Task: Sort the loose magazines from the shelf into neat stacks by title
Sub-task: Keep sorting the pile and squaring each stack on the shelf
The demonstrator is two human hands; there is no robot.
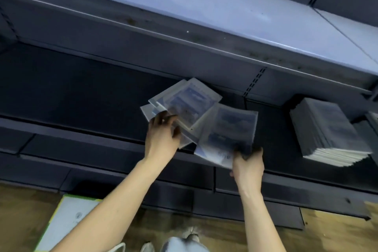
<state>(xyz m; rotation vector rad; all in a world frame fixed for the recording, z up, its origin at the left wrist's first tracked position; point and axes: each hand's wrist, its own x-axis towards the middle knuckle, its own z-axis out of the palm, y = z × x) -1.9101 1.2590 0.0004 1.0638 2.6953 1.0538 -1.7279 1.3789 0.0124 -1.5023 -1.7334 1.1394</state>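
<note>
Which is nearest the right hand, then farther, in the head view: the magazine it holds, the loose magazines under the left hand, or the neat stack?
1. Held magazine, in the right hand.
2. Loose magazines, to its left.
3. Neat stack, far right.

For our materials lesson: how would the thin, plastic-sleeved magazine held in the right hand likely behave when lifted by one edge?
The thin, plastic-sleeved magazine is probably floppy: it looks slim and is held only at its lower edge by the right hand. Its glossy sleeve suggests it may slip. It is likely light, since one hand carries it.
</note>
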